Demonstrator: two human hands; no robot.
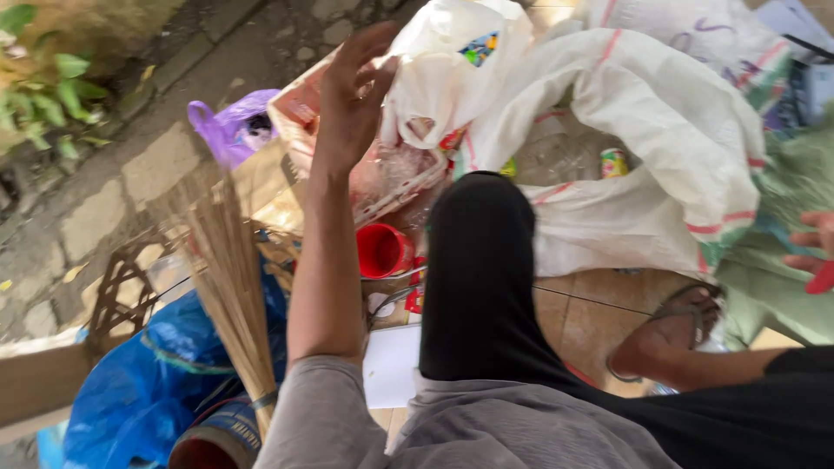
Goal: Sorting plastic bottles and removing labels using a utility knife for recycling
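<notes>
A: Head view: where is the white bag (452, 69) placed relative to the left hand (352, 100)?

B: Just right of it, top centre of the frame, touching the spread, unclenched fingers; nothing is gripped.

A: And the right hand (812, 247)?

B: Seen at the right edge, well apart; something red is held, though its grip cannot be told.

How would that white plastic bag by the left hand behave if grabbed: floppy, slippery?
The white plastic bag is thin and creased, so likely floppy: it would crumple in the left hand rather than hold shape. Its bulging sides suggest light contents, though what's inside is hidden. The glossy film may slip unless bunched.
</notes>
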